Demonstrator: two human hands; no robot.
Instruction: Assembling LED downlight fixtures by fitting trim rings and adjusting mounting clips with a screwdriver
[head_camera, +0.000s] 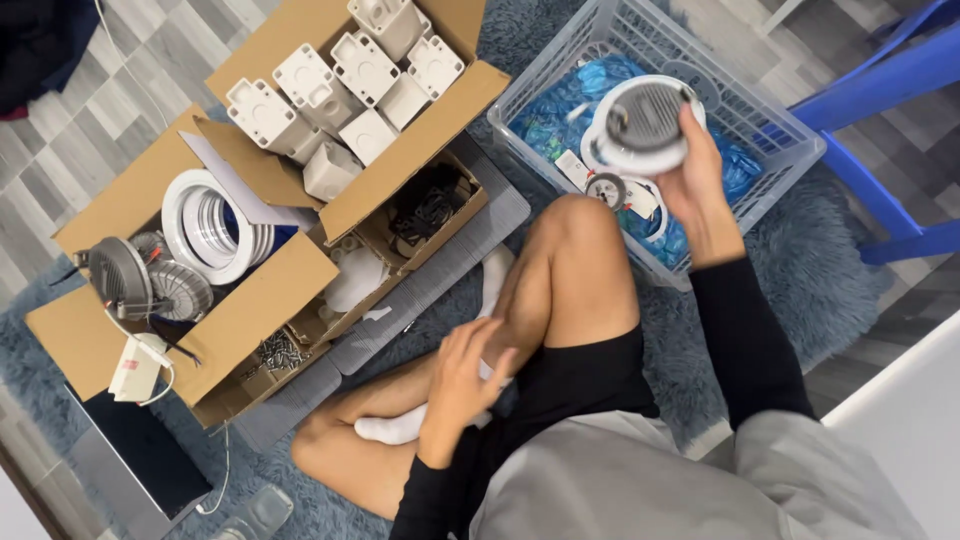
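The right hand (697, 172) grips a round lamp (640, 125) over the basket (790, 150), so hold it steady; the left hand (462, 375) rests loose and empty on the leg (570, 280).

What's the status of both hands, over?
Right hand grips round white finned lamp fitting over grey plastic basket. Left hand empty at shin. Nothing obstructing.
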